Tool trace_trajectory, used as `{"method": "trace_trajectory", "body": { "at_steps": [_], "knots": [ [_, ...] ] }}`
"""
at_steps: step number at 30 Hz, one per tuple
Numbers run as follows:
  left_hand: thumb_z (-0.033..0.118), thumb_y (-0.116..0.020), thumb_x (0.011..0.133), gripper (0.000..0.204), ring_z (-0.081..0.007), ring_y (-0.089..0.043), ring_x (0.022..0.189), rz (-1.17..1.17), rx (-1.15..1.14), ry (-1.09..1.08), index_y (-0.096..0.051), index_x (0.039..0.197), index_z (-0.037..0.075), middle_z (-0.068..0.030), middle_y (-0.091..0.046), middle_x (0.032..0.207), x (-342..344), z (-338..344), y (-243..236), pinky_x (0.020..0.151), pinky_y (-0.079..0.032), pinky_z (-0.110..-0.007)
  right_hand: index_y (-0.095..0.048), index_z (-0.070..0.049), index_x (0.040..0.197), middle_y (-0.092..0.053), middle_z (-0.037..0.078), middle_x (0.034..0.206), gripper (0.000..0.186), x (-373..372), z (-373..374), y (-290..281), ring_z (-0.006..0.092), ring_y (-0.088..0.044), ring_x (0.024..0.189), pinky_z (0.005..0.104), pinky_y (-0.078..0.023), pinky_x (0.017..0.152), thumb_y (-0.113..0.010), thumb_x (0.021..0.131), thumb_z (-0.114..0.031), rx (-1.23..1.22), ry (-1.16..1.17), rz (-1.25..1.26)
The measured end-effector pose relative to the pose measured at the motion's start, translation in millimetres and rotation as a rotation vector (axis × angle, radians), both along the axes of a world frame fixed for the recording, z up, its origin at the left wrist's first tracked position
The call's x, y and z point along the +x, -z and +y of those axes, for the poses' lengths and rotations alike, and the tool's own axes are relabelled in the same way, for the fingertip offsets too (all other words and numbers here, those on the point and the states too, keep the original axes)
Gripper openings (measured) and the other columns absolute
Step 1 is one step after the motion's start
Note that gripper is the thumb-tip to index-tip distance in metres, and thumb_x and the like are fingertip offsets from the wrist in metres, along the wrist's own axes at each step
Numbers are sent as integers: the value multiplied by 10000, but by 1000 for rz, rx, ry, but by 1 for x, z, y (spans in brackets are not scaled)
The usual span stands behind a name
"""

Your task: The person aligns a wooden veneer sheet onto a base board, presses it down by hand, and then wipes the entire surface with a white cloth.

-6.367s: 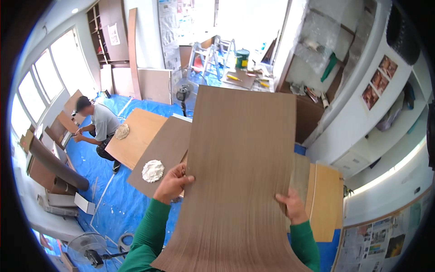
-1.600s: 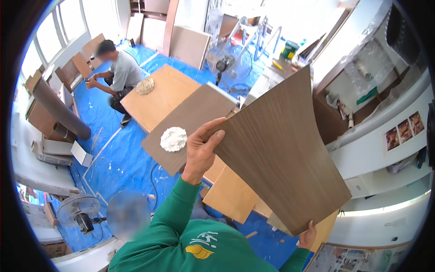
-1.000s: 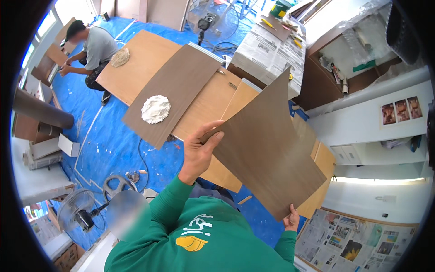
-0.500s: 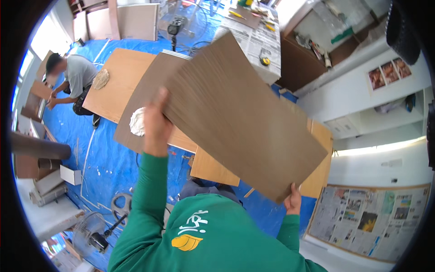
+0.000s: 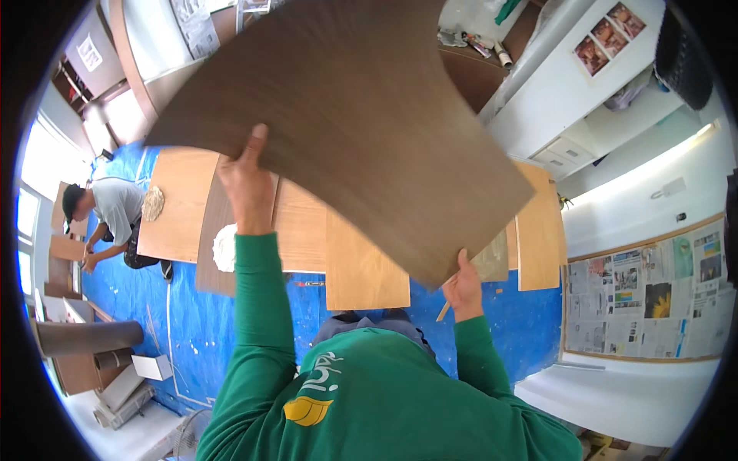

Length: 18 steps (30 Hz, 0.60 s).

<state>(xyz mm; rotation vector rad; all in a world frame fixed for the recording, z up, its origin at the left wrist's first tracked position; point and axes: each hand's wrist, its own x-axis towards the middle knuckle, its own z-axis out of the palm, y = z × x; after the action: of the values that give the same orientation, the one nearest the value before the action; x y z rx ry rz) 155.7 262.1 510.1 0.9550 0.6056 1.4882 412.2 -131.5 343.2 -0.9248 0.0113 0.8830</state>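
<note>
A large, thin brown wood-grain sheet (image 5: 369, 146) is held up in front of me, its far left part bending. My left hand (image 5: 250, 188) is closed on its near left edge, thumb on top. My right hand (image 5: 463, 290) pinches its near right corner. The fingers beneath the sheet are hidden. Below it lie light wooden boards (image 5: 367, 265), partly covered by the sheet in my hands. Left of my left wrist, a white round wad (image 5: 224, 248) rests on another brown sheet (image 5: 209, 278).
A co-worker (image 5: 115, 211) crouches at the left beside a light board (image 5: 177, 223) bearing a beige round wad (image 5: 153, 203). Blue sheeting (image 5: 207, 346) covers the floor. A brown roll (image 5: 92, 338) lies left. Newspaper (image 5: 646, 296) covers a panel at right, near white cabinets (image 5: 565, 157).
The brown sheet has been raised and swung away to the left, its far end now bending. My right hand has moved left and up; the view has turned.
</note>
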Motion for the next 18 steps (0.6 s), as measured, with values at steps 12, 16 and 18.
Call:
{"method": "trace_trajectory", "body": {
  "at_steps": [12,16,18],
  "knots": [
    [499,-815,1030,686,-290,-812,984,236,156,-79,-752,1344,-107,-214,-814,1180,-23,50,-204,893,-627,-331,-672,-11,1500,-748,151,1414,572,53,-16,-52,220,-695,1320,358,-535,1123,-669,1165,-476,-347,-39,-742],
    [575,-834,984,770,-316,-819,983,362,197,-89,-761,1350,-98,-258,-812,1159,-19,66,-244,923,-625,-351,-532,71,1646,-624,228,1642,735,91,46,-187,290,-587,1532,402,-477,1238,-670,1162,-466,-366,98,-1224],
    [601,-847,963,802,-335,-821,1024,422,214,-53,-761,1358,-91,-283,-805,1187,-14,84,-253,943,-621,-340,-525,97,1635,-567,237,1702,786,112,83,-222,321,-548,1578,408,-458,1255,-698,1137,-486,-319,-12,-1409]
  ]
}}
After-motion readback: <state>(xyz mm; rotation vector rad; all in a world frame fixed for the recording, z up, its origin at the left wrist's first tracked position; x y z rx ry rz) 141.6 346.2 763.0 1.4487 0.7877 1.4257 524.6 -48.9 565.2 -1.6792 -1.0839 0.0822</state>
